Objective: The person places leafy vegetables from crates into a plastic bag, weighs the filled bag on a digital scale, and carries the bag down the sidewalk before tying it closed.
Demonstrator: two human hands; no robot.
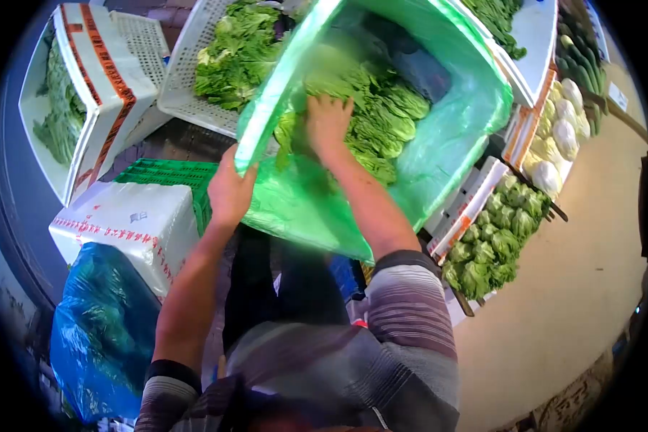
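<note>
A large container lined with a green plastic bag (439, 173) is in front of me, with leafy green vegetables (385, 119) inside. My left hand (230, 189) grips the near-left edge of the green liner, fingers wrapped over it. Inside the container, my right hand (329, 122) rests on the leaves at their left side. Its fingers point away from me and lie partly spread, with nothing visible between them. The upper leaves are blurred, and a dark patch shows behind them.
Left stand a white foam box (115, 90) with orange tape, a green crate (167, 171), a wrapped white box (126, 219) and a blue bag (104, 324). A white basket (176, 79) holds greens. Right are lettuce heads (500, 234), cabbages (565, 126) and cucumbers (579, 61).
</note>
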